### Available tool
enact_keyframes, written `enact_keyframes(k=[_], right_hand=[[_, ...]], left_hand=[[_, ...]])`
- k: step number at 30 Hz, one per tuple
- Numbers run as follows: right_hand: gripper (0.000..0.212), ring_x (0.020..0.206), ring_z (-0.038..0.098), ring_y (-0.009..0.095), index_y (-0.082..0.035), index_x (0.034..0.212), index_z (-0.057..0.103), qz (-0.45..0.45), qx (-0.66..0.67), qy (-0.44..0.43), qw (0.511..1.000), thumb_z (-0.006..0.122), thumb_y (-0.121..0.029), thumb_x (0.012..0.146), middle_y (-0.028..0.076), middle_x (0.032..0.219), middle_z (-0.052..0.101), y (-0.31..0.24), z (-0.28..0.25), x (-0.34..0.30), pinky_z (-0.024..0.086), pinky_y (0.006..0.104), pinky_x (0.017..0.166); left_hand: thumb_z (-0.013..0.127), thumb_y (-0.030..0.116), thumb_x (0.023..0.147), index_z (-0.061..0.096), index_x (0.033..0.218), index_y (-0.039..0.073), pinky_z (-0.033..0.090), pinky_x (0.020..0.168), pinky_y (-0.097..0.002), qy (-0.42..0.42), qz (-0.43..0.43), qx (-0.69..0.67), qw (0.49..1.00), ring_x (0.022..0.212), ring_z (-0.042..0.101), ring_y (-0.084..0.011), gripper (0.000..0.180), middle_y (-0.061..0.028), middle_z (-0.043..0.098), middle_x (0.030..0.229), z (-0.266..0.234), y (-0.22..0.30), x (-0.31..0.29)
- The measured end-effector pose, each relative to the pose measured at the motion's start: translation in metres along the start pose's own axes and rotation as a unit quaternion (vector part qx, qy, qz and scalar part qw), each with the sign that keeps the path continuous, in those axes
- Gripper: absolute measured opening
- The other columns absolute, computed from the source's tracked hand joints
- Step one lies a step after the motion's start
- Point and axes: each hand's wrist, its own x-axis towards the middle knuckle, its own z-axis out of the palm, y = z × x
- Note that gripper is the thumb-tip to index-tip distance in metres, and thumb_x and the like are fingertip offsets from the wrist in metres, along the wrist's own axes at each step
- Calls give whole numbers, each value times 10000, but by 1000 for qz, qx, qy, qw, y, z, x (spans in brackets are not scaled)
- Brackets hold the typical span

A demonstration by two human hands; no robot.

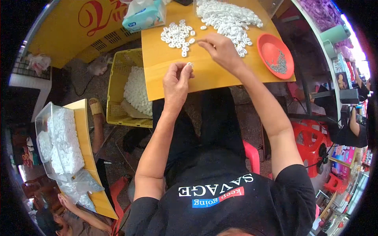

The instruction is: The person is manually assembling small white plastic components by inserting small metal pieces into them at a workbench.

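My left hand is over the front of the yellow table, its thumb and index finger pinching a small white oval plastic piece. My right hand reaches across the tabletop with thumb and index finger brought together; whatever is between them is too small to make out. Just beyond those fingertips lies a loose pile of white two-holed oval pieces. A much larger heap of the same pieces spreads behind my right hand. To its right, a red bowl holds small grey metal pins or screws.
A tissue pack stands at the table's far left. Below the left edge, a yellow crate holds many white pieces. Farther left, a clear bin sits on another table near a co-worker's hand. Red stools stand right.
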Motion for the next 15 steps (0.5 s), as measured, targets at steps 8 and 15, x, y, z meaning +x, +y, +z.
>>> enact_keyframes(k=[8, 15], right_hand=[[168, 822, 640, 310, -98, 995, 714, -71, -123, -125, 982, 627, -181, 878, 95, 893, 653, 31, 30, 31, 518, 394, 742], [235, 696, 618, 168, -35, 1082, 676, 105, 155, -61, 980, 642, -192, 912, 92, 886, 675, 1, 2, 16, 505, 282, 652]], left_hand=[[611, 120, 949, 590, 922, -13, 489, 663, -221, -2, -22, -33, 999, 706, 585, -76, 137, -20, 615, 792, -4, 0, 0], [604, 121, 955, 598, 955, -14, 488, 680, -219, -3, -20, -69, 997, 723, 589, -78, 135, -27, 623, 829, -2, 14, -3]])
